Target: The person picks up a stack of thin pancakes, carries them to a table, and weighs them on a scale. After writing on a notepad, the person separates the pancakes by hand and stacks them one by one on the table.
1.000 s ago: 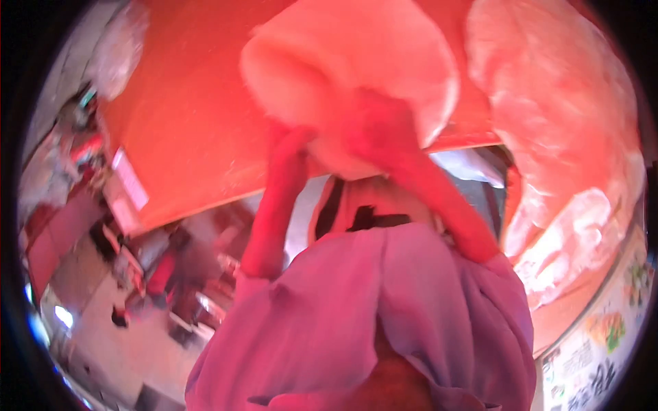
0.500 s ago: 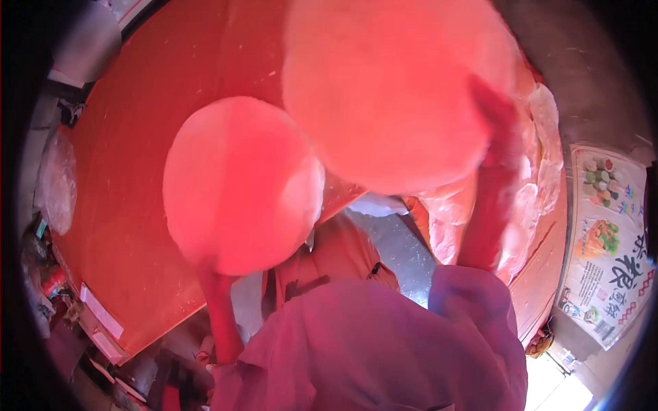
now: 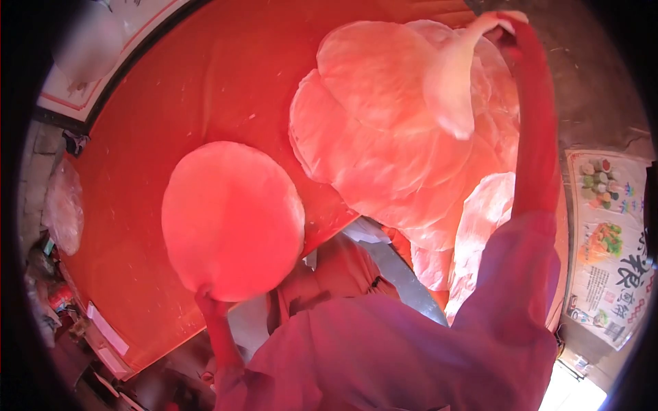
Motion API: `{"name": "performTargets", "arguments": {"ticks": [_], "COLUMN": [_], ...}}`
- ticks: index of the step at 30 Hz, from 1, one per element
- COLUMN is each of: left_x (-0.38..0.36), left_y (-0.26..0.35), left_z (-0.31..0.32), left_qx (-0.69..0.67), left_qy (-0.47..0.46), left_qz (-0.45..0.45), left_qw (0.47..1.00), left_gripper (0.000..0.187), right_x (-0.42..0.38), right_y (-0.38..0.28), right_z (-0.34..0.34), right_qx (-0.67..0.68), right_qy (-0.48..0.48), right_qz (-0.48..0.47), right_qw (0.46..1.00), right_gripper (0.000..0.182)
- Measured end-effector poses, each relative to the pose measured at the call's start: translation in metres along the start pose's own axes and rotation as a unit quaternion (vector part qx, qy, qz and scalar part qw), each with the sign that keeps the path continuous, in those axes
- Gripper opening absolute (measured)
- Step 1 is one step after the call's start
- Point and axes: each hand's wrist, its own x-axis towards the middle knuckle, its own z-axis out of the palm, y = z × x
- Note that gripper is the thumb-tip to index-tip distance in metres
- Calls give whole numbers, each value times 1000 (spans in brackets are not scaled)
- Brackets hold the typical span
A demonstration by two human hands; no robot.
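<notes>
My left hand (image 3: pixel 213 306) is closed on the near edge of a round pale pancake (image 3: pixel 233 219), which lies or hovers just over the left part of the red-covered table. At the far right, my right hand (image 3: pixel 508 40) grips the edge of another thin pancake (image 3: pixel 454 85), which hangs folded and curling down from it. Beneath that one spreads an overlapping pile of thin pancakes (image 3: pixel 384 154), reaching over the table's right side toward me. Red light tints everything, and the fingers of my right hand are partly hidden by the folded edge.
The red table (image 3: pixel 144 205) has a near edge close to my body. A clear plastic bag (image 3: pixel 65 205) and small clutter sit along the left. A printed poster (image 3: pixel 606 246) with food pictures is on the right. A white framed panel (image 3: pixel 103 51) stands at the upper left.
My right hand has moved away from me to the far right; its pancake, broad and flat before, now hangs folded, exposing the pile. The left pancake has shifted slightly lower in view.
</notes>
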Motion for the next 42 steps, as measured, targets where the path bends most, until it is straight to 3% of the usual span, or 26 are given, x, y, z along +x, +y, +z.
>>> {"name": "performTargets", "arguments": {"ticks": [4,6,8,10,11,12,14,15,17,20,21,24,25,26,28,29,32,35,37,41,42], "left_x": [-8,-12,-18,-18,-16,-22,-49,-59,-66,-58,-54,-56,-57,-55,-55,-61,-63,-64,-63,-57,-57], "left_y": [1,3,4,9,11,16,29,31,30,26,26,29,28,34,35,27,34,36,37,36,37], "left_z": [20,28,37,14,5,15,57,76,110,130,134,140,144,134,136,152,154,154,151,130,135], "left_qx": [30,32,41,0,-20,-30,-49,-39,-18,223,241,249,222,152,149,218,201,186,179,172,155], "left_qy": [29,26,17,-18,-35,-61,-112,-122,-143,-153,-151,-141,-143,-225,-220,-132,-116,-108,-114,-126,-135], "left_qz": [5,-1,0,-14,-21,-35,-65,-37,20,117,104,86,99,74,85,114,82,68,64,54,58], "left_qw": [999,999,999,1000,999,997,990,991,989,956,953,954,959,960,960,960,969,974,975,975,977], "left_gripper": [46,49,51,54,55,55,56,56,56,68,68,66,65,65,66,67,60,58,60,59,59], "right_x": [45,49,40,17,-35,-21,-125,-173,-256,-342,-358,-371,-369,-369,-373,-379,-387,-400,-384,-384,-392], "right_y": [-39,-46,-6,91,106,192,211,224,225,205,198,189,194,201,213,214,207,223,233,213,212], "right_z": [-23,-70,-95,-97,-48,-102,26,80,186,303,326,355,359,360,361,366,382,389,379,378,379], "right_qx": [50,-41,-15,130,87,92,71,86,-8,-118,-138,-142,-112,-113,-123,-134,-192,-304,-285,-243,-238], "right_qy": [-10,-130,-89,113,147,58,19,-42,-179,-370,-409,-451,-461,-456,-422,-392,-322,-382,-407,-392,-398], "right_qz": [-63,8,54,69,61,120,119,108,131,81,59,70,120,93,52,40,28,-46,-30,86,34], "right_qw": [997,991,994,983,984,987,990,990,975,918,900,878,872,878,897,909,927,872,867,883,885], "right_gripper": [7,4,11,16,13,13,21,25,29,36,39,49,45,42,35,32,27,23,26,37,36]}}
